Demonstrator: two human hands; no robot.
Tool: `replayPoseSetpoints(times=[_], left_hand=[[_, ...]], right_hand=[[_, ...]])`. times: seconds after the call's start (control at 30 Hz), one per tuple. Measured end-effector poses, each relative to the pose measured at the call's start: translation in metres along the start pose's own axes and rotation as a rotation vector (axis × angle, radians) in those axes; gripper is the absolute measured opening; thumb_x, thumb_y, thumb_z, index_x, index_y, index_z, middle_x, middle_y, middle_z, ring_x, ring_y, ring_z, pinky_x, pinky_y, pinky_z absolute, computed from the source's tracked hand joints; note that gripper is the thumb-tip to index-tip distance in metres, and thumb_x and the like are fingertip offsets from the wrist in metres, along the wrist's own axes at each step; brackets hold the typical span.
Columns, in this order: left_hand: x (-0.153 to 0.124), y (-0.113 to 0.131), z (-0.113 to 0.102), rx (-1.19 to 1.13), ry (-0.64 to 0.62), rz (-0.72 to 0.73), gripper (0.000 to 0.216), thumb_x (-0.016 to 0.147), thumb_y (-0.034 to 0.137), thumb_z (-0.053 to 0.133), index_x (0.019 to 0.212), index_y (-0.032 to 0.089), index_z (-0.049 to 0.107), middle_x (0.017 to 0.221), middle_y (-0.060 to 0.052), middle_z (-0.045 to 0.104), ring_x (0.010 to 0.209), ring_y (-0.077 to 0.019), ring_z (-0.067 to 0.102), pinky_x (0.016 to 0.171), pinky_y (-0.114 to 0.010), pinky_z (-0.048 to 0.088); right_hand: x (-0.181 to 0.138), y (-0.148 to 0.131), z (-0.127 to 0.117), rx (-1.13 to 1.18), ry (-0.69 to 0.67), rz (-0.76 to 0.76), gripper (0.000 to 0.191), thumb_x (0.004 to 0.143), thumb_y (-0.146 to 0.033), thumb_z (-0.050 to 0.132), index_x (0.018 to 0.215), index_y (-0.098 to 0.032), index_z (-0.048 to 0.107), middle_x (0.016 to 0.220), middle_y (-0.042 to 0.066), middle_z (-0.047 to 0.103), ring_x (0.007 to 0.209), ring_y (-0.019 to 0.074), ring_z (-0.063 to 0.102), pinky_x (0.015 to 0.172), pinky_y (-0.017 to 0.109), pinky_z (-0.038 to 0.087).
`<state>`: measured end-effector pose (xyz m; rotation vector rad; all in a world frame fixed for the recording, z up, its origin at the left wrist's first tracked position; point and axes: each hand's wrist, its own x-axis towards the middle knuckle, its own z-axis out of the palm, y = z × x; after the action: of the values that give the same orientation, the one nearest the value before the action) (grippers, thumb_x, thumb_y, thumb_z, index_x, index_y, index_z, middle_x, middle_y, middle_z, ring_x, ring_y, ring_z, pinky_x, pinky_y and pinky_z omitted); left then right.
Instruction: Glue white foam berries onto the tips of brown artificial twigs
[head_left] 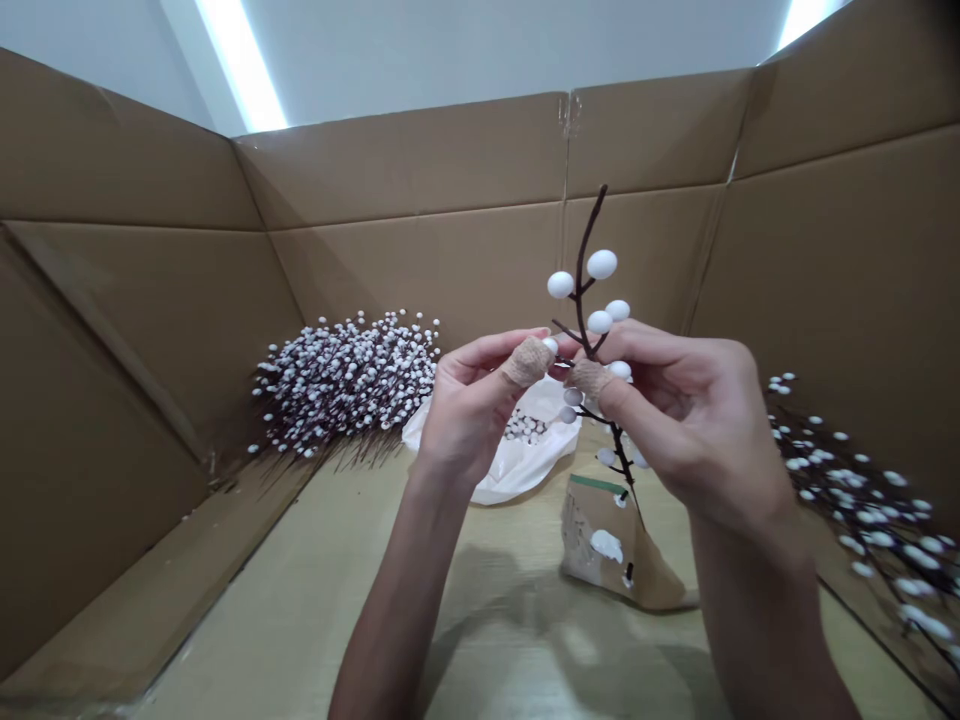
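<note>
My right hand (690, 415) grips an upright dark brown twig (583, 262) that carries several white bead-like berries. Its thumb wears a tan bandage. My left hand (472, 400), thumb also bandaged, pinches a small white berry (551, 345) against a side stem of the same twig. The twig's lower end points down toward a small brown block (619, 545) on the table.
Tall cardboard walls (465, 190) enclose a light wooden table (300, 610). A heap of finished white-berry twigs (345, 380) lies at the back left, more twigs (862, 500) lie at the right. A white plastic bag (517, 455) holding loose berries sits behind my hands.
</note>
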<state>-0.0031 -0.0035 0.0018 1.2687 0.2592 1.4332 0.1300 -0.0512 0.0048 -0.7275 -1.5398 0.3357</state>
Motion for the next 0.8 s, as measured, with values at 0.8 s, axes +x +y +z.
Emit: replayPoseSetpoints(times=[0.8], left_hand=[[-0.0005,-0.0027,0.001,0.107,-0.014,0.06,0.009,0.064,0.023,0.082,0.069,0.023,0.075,0.077,0.001,0.075,0.085,-0.0207,0.071,0.085,-0.036,0.057]], right_hand=[[0.0005,0.0026,-0.0012,0.025,0.027,-0.02,0.017,0.079,-0.023,0.066,0.063,-0.019,0.062,0.071,0.002,0.059,0.063,0.0138,0.051,0.049,0.026,0.037]])
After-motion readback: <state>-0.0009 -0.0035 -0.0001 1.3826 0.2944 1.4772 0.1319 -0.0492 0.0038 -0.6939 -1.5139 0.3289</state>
